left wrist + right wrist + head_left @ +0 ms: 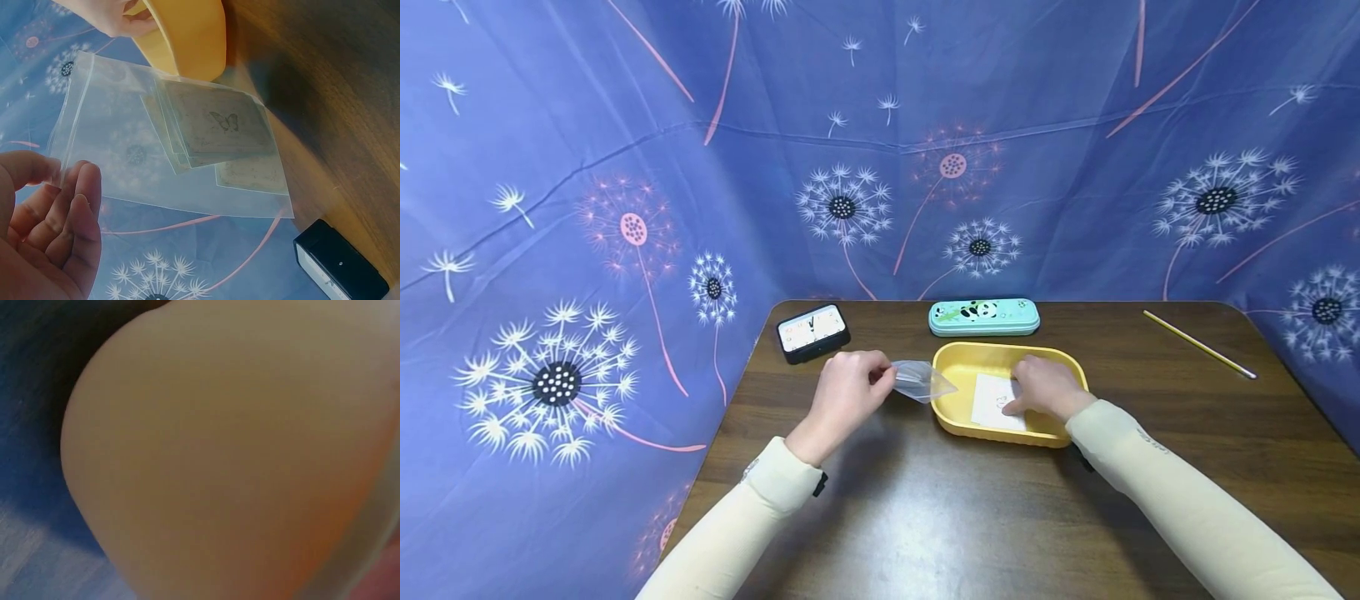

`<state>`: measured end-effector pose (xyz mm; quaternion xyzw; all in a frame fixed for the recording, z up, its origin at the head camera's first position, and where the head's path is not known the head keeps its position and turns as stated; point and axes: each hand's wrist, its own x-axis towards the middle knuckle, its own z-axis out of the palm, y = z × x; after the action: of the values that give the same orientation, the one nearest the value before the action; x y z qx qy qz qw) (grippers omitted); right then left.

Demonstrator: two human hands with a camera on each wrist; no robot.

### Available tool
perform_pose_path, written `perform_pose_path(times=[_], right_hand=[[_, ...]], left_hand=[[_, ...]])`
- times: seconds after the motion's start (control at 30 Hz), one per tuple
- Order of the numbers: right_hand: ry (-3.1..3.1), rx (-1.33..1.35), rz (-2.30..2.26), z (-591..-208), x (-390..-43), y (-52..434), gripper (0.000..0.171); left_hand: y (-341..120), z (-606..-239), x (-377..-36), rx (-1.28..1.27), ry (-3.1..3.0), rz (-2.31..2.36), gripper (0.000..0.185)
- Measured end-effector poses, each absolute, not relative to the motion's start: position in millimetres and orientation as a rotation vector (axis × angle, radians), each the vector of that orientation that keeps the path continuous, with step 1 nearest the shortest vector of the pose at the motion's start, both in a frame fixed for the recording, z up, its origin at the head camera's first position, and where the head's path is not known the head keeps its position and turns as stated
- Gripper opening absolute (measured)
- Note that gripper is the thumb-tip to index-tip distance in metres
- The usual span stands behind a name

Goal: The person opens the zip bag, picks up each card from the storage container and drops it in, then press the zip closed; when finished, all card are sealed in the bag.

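Note:
My left hand (850, 387) pinches the zip edge of a clear zip bag (119, 169) between thumb and fingertips, holding it above the table left of the yellow basket (943, 354). Several cards (212, 122) lie inside the bag, the front one printed with a butterfly. My right hand (1045, 387) reaches into the basket and holds the right side of a white card (988, 400) with a small line drawing, its thumb over the card's face. Some right fingertips are hidden. The basket's blurred outer wall (206, 456) fills most of the right wrist view.
A black-framed clock (812, 332) stands at the back left of the wooden table (887, 533). Behind the basket lies a mint pencil case (985, 317) with a panda. A yellow pencil (1198, 343) lies at the right. Blue dandelion-print cloth (880, 100) hangs behind and at the sides.

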<state>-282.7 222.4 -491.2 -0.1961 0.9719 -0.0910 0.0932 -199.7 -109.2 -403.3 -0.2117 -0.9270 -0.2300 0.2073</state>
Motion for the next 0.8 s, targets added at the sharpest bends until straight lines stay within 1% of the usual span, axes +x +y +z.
perform_pose_path(times=[0.17, 0.27, 0.57, 0.67, 0.8], right_hand=[[2.885, -0.544, -0.280, -492.3, -282.6, 223.3, 0.048], [2.893, -0.545, -0.292, -492.5, -281.9, 223.9, 0.050], [2.970, -0.581, -0.267, -492.4, -278.4, 224.6, 0.064], [3.000, -0.597, -0.286, -492.8, -276.8, 225.8, 0.062], [3.089, -0.679, -0.335, -492.2, -274.0, 228.7, 0.050]], left_hand=[[-109.1, -403.1, -199.3, -0.597, -2.575, -0.637, 0.011], [-109.0, -403.6, -199.4, -0.597, -2.578, -0.634, 0.011], [-108.5, -405.2, -198.9, -0.596, -2.583, -0.627, 0.011], [-108.7, -405.5, -198.7, -0.600, -2.582, -0.626, 0.010], [-109.4, -404.8, -198.6, -0.597, -2.583, -0.624, 0.011]])
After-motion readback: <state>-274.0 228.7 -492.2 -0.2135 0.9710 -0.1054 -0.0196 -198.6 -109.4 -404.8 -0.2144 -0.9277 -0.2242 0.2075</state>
